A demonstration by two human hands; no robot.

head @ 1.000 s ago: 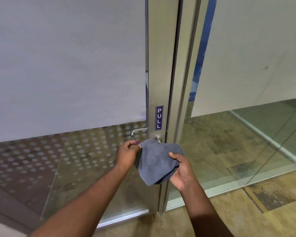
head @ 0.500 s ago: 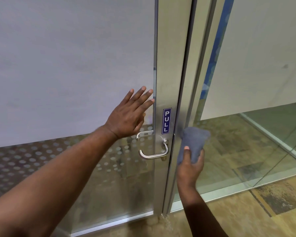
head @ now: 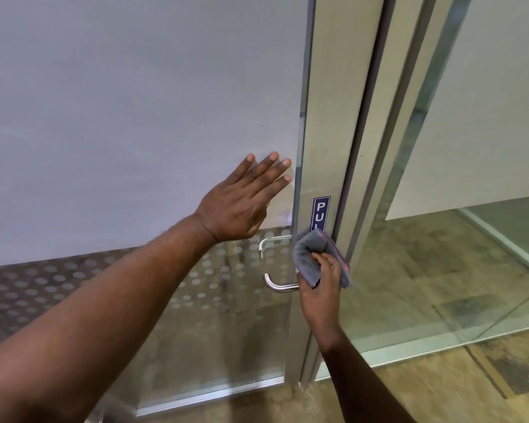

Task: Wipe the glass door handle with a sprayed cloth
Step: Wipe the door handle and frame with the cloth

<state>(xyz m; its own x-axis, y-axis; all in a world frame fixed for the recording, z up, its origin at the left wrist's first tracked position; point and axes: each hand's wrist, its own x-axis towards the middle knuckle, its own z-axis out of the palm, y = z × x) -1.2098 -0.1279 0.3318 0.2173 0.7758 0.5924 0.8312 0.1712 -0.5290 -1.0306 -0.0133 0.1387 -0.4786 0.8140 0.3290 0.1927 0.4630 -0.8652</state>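
Observation:
A silver lever door handle (head: 278, 284) sticks out from the metal stile of the glass door (head: 321, 117); only its free left end shows. My right hand (head: 321, 288) grips a bunched grey cloth (head: 307, 254) and holds it over the inner end of the handle, at the stile. The cloth covers the bottom of the blue PULL sticker (head: 320, 212). My left hand (head: 242, 199) lies flat with straight fingers on the frosted glass panel (head: 135, 117), just above and left of the handle.
A second handle (head: 271, 241) shows through the glass on the far side. Below the frosted area the glass carries a dotted film (head: 74, 279). A fixed glass panel (head: 471, 148) stands to the right of the door frame. Tiled floor (head: 440, 392) lies below.
My right hand has carried the cloth left from beside the door frame onto the handle's base. My left hand, off the cloth since a second ago, stays flat on the glass.

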